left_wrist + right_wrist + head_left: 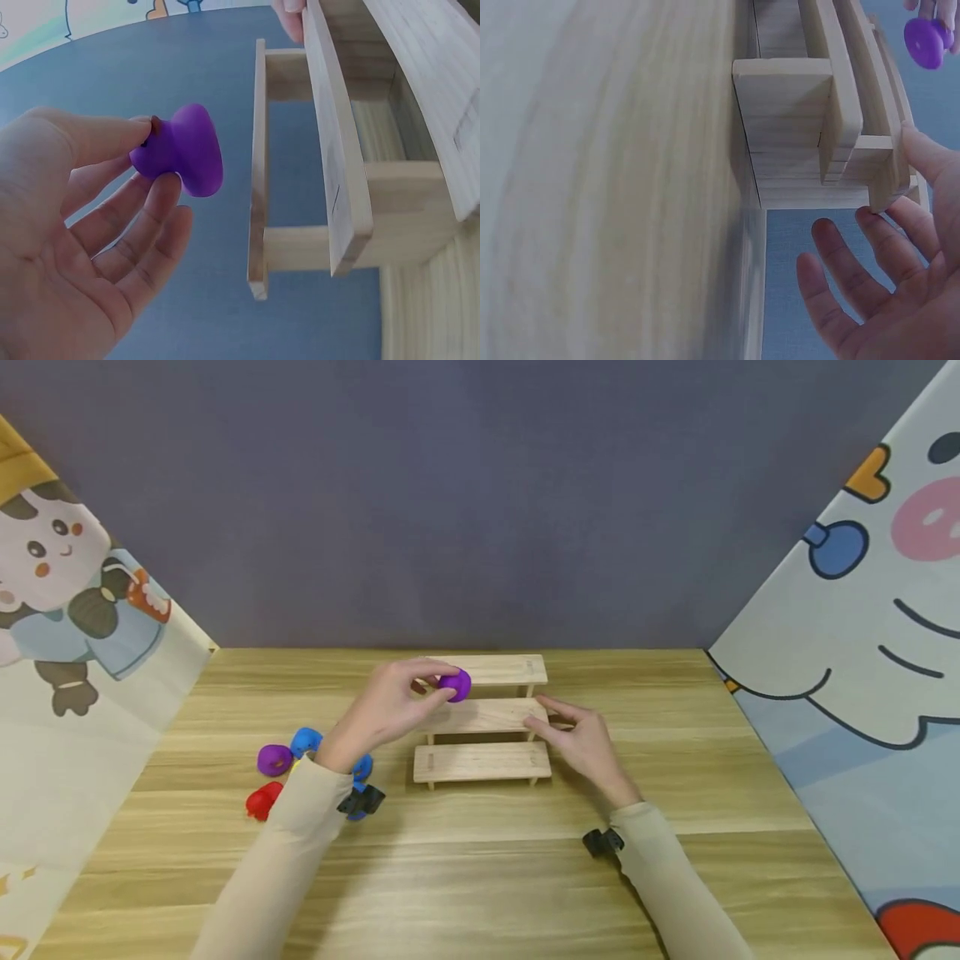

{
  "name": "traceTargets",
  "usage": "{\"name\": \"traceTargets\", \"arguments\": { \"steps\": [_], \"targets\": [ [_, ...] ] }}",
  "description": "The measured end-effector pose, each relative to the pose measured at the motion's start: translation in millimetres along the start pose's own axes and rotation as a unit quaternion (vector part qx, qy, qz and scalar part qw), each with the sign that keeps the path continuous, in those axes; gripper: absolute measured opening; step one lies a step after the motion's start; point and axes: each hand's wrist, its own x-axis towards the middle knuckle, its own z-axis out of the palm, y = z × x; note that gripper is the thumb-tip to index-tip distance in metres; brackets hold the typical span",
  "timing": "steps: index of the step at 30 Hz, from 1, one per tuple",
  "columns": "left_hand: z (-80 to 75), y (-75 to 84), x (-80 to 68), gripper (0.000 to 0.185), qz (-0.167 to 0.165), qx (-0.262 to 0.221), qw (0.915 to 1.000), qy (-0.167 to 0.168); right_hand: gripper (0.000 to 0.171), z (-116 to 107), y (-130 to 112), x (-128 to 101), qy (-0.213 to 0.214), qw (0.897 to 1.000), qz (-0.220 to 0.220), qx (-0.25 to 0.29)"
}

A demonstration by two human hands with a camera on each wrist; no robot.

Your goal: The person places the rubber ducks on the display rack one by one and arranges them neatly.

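My left hand (390,706) holds a small purple rubber duck (191,150) between thumb and fingers, in the air over the upper part of a three-step wooden stand (482,762). In the left wrist view, the duck's broad flat base faces the stand, and the thumb partly hides its head. With its thumb on top and fingers at the edge, my right hand (581,739) grips the right end of the middle step (891,176). The right wrist view shows its other fingers spread beside the stand.
On the table left of the stand lies a group of small toys: a purple one (274,760), a red one (262,802) and several blue ones, partly hidden by my left forearm. A grey panel (465,510) stands behind the table; cartoon-printed panels flank it.
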Motion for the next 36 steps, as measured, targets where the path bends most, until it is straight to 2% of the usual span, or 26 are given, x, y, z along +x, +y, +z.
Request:
{"name": "traceTargets", "arguments": {
  "steps": [15,21,30,36],
  "targets": [
    [19.2,6.4,28.4,0.030,0.015,-0.010,0.9998,-0.004,0.058,0.8,-0.4,-1.3,0.002,1.000,0.014,0.007],
    [28.7,9.2,40.5,0.032,0.005,-0.021,0.9996,-0.019,0.059,1.3,0.3,0.3,0.003,1.000,0.019,0.011],
    [43.5,13.8,55.2,0.032,-0.014,-0.039,0.9991,-0.013,0.062,1.1,-0.7,0.5,0.002,1.000,0.020,0.012],
    [49.0,19.3,65.7,0.034,-0.042,-0.039,0.9982,-0.016,0.060,1.4,-1.1,-0.1,0.003,1.000,0.012,0.010]
  ]
}}
